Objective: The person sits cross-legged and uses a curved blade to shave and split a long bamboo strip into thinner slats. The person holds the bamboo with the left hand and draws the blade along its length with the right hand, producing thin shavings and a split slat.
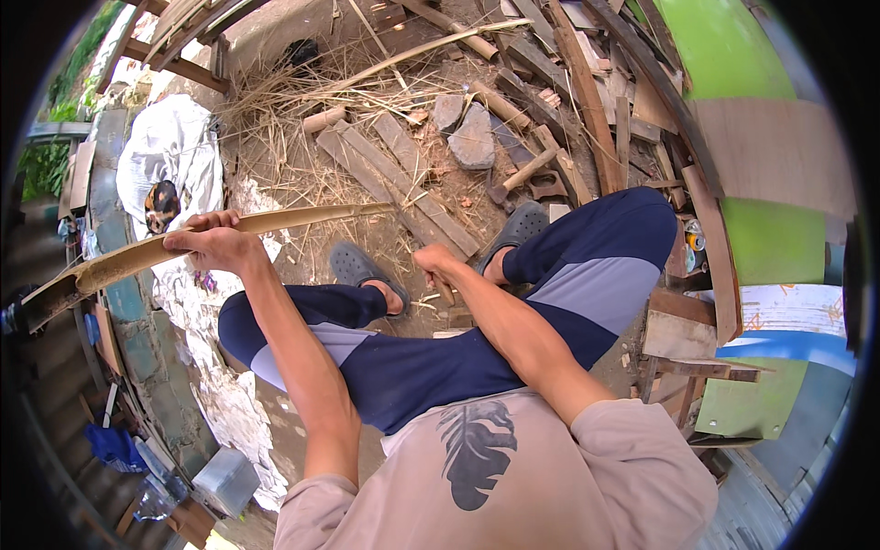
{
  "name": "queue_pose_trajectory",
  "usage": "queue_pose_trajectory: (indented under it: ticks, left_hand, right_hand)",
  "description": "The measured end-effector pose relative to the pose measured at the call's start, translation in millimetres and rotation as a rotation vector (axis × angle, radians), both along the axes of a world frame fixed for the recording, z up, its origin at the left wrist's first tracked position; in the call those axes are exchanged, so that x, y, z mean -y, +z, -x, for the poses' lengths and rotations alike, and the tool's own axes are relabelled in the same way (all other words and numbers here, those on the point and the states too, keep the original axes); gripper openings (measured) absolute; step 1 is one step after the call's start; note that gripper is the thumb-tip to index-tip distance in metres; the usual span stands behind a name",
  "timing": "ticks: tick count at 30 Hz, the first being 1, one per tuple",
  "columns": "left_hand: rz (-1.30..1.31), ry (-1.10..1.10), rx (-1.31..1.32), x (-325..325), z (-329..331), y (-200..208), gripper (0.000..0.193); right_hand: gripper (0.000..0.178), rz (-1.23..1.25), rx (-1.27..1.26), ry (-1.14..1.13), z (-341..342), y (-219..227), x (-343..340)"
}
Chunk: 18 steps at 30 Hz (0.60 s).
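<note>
A long split length of bamboo (119, 268) slants across the left side, hollow face showing. My left hand (218, 244) is closed around it near its middle. Its thinner end reaches right, over the ground beyond my left shoe. Between my knees, my right hand (434, 263) is closed on a tool with a brown wooden handle (446, 293), whose end shows below the fist. The tool's working end cannot be made out. The bamboo's tip lies just beyond this hand, apart from it.
Weathered planks (394, 179), straw-like bamboo strips (284, 101), grey stones (472, 137) and a handsaw (548, 183) lie ahead. Timber (587, 101) is heaped at the right. A patchy black-and-orange cat (162, 205) rests on a white sack (170, 137) at left, by a block wall (147, 339).
</note>
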<state>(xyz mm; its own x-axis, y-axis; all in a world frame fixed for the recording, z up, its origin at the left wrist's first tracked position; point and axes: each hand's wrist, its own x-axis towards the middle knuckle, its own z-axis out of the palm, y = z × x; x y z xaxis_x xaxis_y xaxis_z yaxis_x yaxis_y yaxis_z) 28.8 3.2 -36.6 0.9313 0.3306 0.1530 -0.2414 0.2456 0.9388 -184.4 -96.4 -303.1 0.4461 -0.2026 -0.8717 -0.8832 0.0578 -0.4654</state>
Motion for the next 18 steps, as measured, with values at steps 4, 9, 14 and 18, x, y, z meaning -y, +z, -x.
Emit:
queue_pose_trajectory:
  ticks: [4, 9, 14, 18]
  left_hand:
    - [-0.056, 0.025, 0.000, -2, 5, 0, 0.062]
    - [-0.044, 0.027, 0.004, -3, 6, 0, 0.062]
    - [-0.028, 0.061, -0.019, -11, -1, 0, 0.062]
    - [0.014, 0.077, -0.020, -2, 4, 1, 0.062]
  right_hand:
    - [0.032, 0.335, 0.199, 0.064, 2, 29, -16]
    - [0.035, 0.402, 0.153, 0.142, 11, 31, -5]
    - [0.039, 0.186, 0.136, 0.259, 28, -3, 5]
    - [0.039, -0.097, -0.034, -0.109, 8, 8, -11]
